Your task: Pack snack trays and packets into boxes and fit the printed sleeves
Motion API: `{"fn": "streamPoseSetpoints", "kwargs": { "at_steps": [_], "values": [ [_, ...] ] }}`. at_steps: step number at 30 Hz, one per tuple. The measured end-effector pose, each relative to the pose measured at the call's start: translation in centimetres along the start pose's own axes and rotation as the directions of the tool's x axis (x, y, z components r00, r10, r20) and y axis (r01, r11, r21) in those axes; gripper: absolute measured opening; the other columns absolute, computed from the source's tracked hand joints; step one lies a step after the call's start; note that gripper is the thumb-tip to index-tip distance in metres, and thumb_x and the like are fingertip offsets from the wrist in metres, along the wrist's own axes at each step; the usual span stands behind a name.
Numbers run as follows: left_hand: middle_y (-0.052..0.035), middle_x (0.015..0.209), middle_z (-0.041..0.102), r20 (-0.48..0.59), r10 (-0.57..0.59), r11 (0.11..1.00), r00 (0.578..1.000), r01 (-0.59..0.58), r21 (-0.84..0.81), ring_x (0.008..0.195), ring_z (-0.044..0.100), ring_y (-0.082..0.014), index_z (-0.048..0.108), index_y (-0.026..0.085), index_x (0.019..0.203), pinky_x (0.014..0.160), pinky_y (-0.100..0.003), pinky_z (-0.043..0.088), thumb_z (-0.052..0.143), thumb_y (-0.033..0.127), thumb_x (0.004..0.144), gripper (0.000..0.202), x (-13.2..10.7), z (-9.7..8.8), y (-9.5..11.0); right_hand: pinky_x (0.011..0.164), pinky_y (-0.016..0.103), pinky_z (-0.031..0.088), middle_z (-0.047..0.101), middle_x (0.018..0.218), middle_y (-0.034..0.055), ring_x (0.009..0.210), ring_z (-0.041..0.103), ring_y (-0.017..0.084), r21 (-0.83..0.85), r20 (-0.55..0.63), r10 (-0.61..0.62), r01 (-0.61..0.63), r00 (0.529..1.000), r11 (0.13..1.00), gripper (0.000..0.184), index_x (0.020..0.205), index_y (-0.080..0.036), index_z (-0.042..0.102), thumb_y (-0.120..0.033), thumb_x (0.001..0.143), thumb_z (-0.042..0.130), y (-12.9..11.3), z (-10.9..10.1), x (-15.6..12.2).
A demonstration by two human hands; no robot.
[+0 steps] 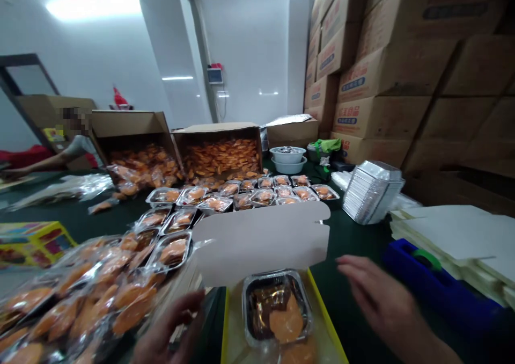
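Yellow edges line the carton (324, 327) standing open on the dark table (344, 240) between the person's two hands, its long axis running away from the body, its smooth white lid (261, 243) raised at the far end. Inside, a squarish foil tray (246, 306) with rounded corners sits slightly skewed, its shiny rim around a glossy brown filling and a flat, ragged orange piece (286, 321). To the right, the right hand (380, 294) hangs open, fingers stretched and holding nothing. On the left, the blurred left hand (171, 329) curls half open; I can't tell whether it grips anything. Crinkly clear packets (96, 278) lie beyond it; ridged, nested foil trays (370, 192) lean opposite.
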State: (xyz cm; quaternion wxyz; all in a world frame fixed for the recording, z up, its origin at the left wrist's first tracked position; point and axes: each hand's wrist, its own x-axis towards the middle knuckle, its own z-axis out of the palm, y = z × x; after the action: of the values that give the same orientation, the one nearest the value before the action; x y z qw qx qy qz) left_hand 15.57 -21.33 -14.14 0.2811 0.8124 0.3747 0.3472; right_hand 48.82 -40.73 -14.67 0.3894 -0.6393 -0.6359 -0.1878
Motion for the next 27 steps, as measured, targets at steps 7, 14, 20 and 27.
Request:
{"fn": "streamPoseSetpoints", "kwargs": {
  "at_steps": [7,14,20,27],
  "values": [
    [-0.0054,0.083,0.071,0.057,-0.237,0.931,0.970,0.243,-0.273,0.071,0.066,-0.0203,0.068,0.017,0.098,0.062,-0.027,0.053,0.064,0.059,0.075,0.048,6.1,0.3,2.7,0.071,0.029,0.055,0.070,0.103,0.0083,0.089,0.067,0.023,0.318,0.269,0.522,-0.586,0.809,0.745,0.042,0.111,-0.019,0.061,-0.052,0.085,0.057,1.9,0.4,4.7],
    [-0.0031,0.062,0.068,0.111,-0.035,0.983,0.993,0.014,0.181,0.051,0.061,-0.0196,0.070,0.020,0.083,0.048,-0.027,0.047,0.054,0.043,0.083,0.027,2.7,1.9,5.1,0.051,0.023,0.045,0.062,0.065,-0.0020,0.057,0.056,0.014,0.169,0.377,0.422,-0.509,0.825,0.844,0.014,0.081,-0.020,0.062,-0.031,0.085,0.053,-2.9,0.0,4.8],
    [-0.0066,0.132,0.062,0.250,0.251,0.948,0.935,-0.289,0.132,0.114,0.063,-0.0285,0.049,0.034,0.138,0.094,-0.035,0.055,0.068,0.034,0.079,0.062,-2.7,1.8,2.3,0.090,0.038,0.057,0.064,0.127,0.0118,0.111,0.064,0.028,0.275,0.289,0.124,-0.206,0.949,0.939,0.054,0.135,-0.025,0.050,-0.027,0.083,0.064,-3.3,0.6,-2.2],
    [-0.0047,0.134,0.060,0.321,0.301,0.920,0.898,-0.362,0.150,0.124,0.056,-0.0292,0.049,0.039,0.139,0.096,-0.042,0.056,0.059,0.024,0.086,0.055,-4.2,0.3,0.4,0.103,0.052,0.047,0.048,0.146,0.0072,0.142,0.033,0.029,0.255,0.403,-0.056,-0.053,0.914,0.966,0.051,0.136,-0.036,0.053,-0.012,0.091,0.045,1.8,0.8,-6.0]
  ]
}}
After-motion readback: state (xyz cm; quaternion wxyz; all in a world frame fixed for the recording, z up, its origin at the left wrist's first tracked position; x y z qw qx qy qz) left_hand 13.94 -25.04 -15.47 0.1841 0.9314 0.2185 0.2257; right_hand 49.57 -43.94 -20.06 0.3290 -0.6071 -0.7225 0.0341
